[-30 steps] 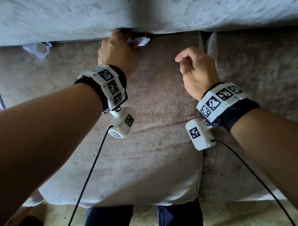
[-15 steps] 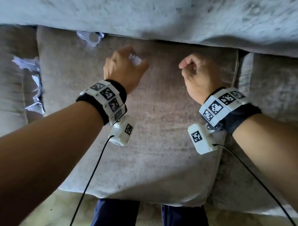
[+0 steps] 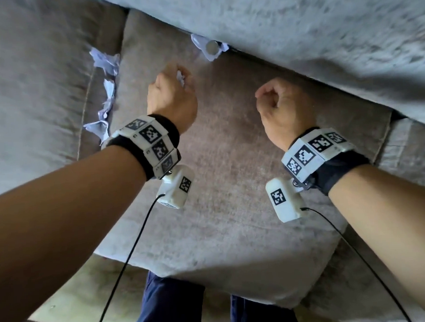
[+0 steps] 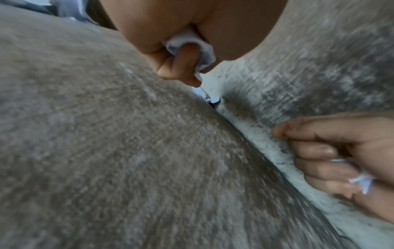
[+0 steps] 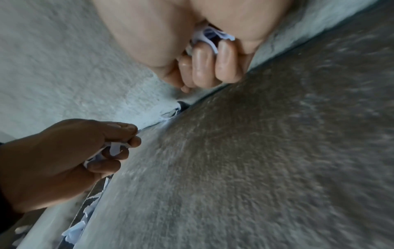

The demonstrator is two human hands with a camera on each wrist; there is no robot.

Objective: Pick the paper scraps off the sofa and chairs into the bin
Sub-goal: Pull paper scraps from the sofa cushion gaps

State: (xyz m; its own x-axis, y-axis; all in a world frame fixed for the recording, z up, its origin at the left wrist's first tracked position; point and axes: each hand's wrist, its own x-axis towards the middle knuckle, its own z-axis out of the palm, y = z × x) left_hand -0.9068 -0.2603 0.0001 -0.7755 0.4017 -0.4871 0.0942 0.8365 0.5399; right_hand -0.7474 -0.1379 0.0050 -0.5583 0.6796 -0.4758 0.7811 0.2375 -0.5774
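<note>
Fig.: both hands over the grey-brown fabric sofa seat cushion (image 3: 231,184), seen w/ head and wrist cams. Versus 1 s earlier, the left hand (image 3: 172,99) had drawn back from the crease under the pale grey back cushion (image 3: 298,32) and now hung above the seat, its grip clenched round a crumpled white paper scrap (image 3: 180,77); the left-wrist view showed that wad (image 4: 189,45) bunched betw. palm and curled fingers. The right hand (image 3: 280,110) was likewise fisted, grasping white paper bits (image 5: 210,37) of its own. Meaning, as a judgement: one crease scrap was cleared, and both hands were loaded, so a trip to the bin looked due soon; no bin appeared in any view. Uncollected: a white scrap w/ a small round grey object (image 3: 210,49) wedged at the back crease, and a strip of torn white scraps (image 3: 105,92) lining the gap betw. the seat and the next cushion (image 3: 35,82) to the left. Surface: worn, napped upholstery. Room: pale patterned floor (image 3: 74,295) at the sofa front, dark trouser legs (image 3: 170,306) below; little else visible.
</note>
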